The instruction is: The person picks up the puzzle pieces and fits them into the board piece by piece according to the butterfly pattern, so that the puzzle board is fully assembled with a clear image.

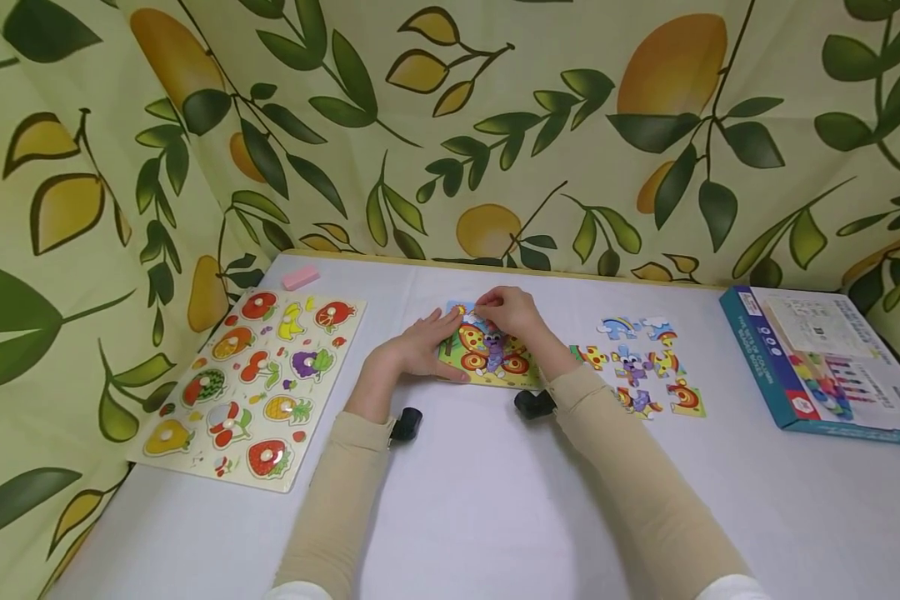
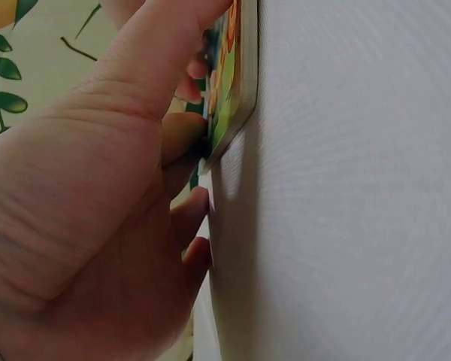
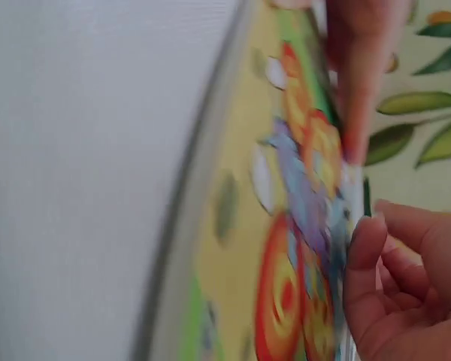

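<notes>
Touching the left side of a colourful rectangular butterfly puzzle board [image 1: 492,354] on the white cloth-covered bench [image 1: 480,508], my left hand [image 1: 423,343] has its fingers mostly straight. My right hand [image 1: 513,313], with bent fingers, is at the board's far edge; whether it grips a piece, I cannot tell. Loose multicoloured puzzle pieces [image 1: 633,367] lie to the right. Well apart at left is a pale fruit-picture board [image 1: 240,387], near a pink rectangular block [image 1: 300,278].
</notes>
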Action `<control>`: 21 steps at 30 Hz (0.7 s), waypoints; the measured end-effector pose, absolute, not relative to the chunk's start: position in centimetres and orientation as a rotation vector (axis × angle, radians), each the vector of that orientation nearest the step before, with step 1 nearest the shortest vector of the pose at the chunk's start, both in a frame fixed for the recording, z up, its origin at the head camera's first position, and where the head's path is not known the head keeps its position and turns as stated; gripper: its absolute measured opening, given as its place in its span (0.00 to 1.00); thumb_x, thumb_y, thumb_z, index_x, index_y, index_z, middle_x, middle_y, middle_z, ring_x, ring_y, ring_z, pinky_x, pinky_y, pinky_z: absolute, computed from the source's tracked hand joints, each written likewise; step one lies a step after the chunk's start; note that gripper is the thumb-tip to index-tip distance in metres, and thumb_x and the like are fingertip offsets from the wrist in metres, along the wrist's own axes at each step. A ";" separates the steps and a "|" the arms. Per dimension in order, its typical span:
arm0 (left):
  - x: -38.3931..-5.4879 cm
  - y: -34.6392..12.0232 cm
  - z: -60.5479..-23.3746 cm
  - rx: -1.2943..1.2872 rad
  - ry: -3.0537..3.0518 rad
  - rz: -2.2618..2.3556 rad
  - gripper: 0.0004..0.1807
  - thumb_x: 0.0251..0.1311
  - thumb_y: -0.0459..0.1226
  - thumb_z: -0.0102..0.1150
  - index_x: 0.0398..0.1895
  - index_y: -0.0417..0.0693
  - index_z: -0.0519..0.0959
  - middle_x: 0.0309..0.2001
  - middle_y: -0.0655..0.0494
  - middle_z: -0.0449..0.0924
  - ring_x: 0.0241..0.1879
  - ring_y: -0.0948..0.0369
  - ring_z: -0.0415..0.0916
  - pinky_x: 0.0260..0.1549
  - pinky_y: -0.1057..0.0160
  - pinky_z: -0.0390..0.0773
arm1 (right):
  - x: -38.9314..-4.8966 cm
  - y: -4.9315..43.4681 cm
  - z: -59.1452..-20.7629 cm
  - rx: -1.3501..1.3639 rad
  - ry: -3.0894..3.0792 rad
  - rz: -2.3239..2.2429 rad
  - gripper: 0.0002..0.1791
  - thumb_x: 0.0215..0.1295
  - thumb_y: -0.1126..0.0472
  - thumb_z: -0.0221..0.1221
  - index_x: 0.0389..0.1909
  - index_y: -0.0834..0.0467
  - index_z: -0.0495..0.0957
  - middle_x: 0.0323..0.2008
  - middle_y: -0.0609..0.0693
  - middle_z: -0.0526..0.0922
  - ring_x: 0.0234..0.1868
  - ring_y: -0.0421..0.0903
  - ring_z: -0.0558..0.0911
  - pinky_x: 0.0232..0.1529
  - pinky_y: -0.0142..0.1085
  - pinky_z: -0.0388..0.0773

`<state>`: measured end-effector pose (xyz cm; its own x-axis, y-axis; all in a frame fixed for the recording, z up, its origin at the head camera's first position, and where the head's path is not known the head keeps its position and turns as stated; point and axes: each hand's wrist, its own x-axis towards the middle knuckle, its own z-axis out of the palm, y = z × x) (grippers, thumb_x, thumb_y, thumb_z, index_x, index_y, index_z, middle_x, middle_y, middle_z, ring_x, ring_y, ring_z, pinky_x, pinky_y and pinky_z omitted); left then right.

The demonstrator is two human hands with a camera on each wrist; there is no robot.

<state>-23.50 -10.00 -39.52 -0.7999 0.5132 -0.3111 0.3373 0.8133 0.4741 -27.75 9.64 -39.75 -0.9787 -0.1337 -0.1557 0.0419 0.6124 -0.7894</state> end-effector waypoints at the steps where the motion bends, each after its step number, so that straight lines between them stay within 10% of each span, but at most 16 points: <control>1: -23.5 -10.0 -39.5 0.633 2.565 0.563 0.59 0.50 0.60 0.68 0.78 0.51 0.45 0.78 0.59 0.36 0.76 0.55 0.27 0.72 0.53 0.35 | -27.7 10.1 -39.6 -0.074 2.641 -1.308 0.14 0.69 0.55 0.60 0.47 0.61 0.80 0.34 0.53 0.80 0.28 0.42 0.79 0.29 0.30 0.76; 12: -23.4 -10.0 -39.7 0.622 2.565 0.598 0.60 0.49 0.59 0.70 0.78 0.51 0.46 0.78 0.60 0.36 0.76 0.56 0.27 0.72 0.54 0.35 | -26.7 20.5 -36.4 -0.021 2.682 -1.455 0.25 0.71 0.46 0.55 0.59 0.61 0.74 0.55 0.60 0.77 0.53 0.55 0.74 0.54 0.48 0.75; 21: -23.4 -9.9 -39.7 0.616 2.566 0.603 0.59 0.49 0.59 0.70 0.79 0.53 0.45 0.78 0.61 0.35 0.76 0.58 0.27 0.72 0.54 0.34 | -25.0 28.4 -36.5 -0.139 2.827 -0.896 0.25 0.69 0.46 0.57 0.56 0.62 0.76 0.50 0.61 0.76 0.45 0.56 0.71 0.38 0.42 0.70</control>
<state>-23.41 -9.88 -39.72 -0.8081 0.5053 -0.3029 0.3175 0.8066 0.4985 -25.03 28.36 -36.49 -0.9809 -0.1399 -0.1352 -0.0365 0.8147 -0.5787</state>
